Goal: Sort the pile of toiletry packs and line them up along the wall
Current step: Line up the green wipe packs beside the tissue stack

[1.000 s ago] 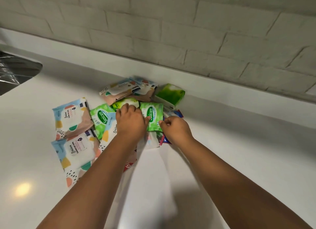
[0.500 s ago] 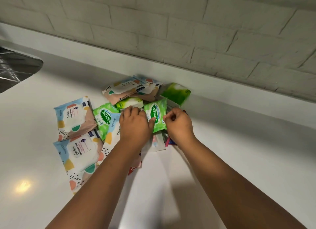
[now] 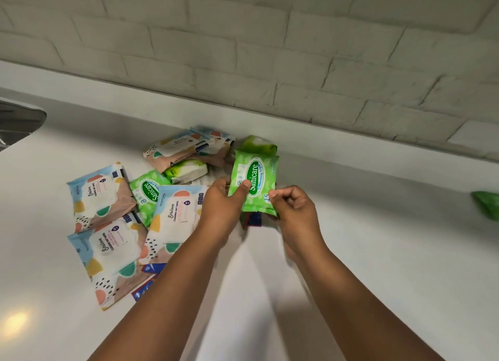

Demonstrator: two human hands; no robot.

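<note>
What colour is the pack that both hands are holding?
Bright green, with a darker green oval label in white lettering: the Sanicare pack, head view.

Open white counter (image 3: 378,266) is found to the right of the pile, as far as a green pack (image 3: 487,205) at the frame's right edge. The strip along the brick wall (image 3: 270,50) is blocked mid-frame by stacked patterned packs (image 3: 189,150) and a green box (image 3: 259,144). Left of centre, the counter is covered by more packs (image 3: 108,252). The far-left corner is occupied by a metal sink (image 3: 19,123).

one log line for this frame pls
phase: sorting | left hand: pinching Sanicare pack | right hand: pinching same pack | pile: unsorted
</note>
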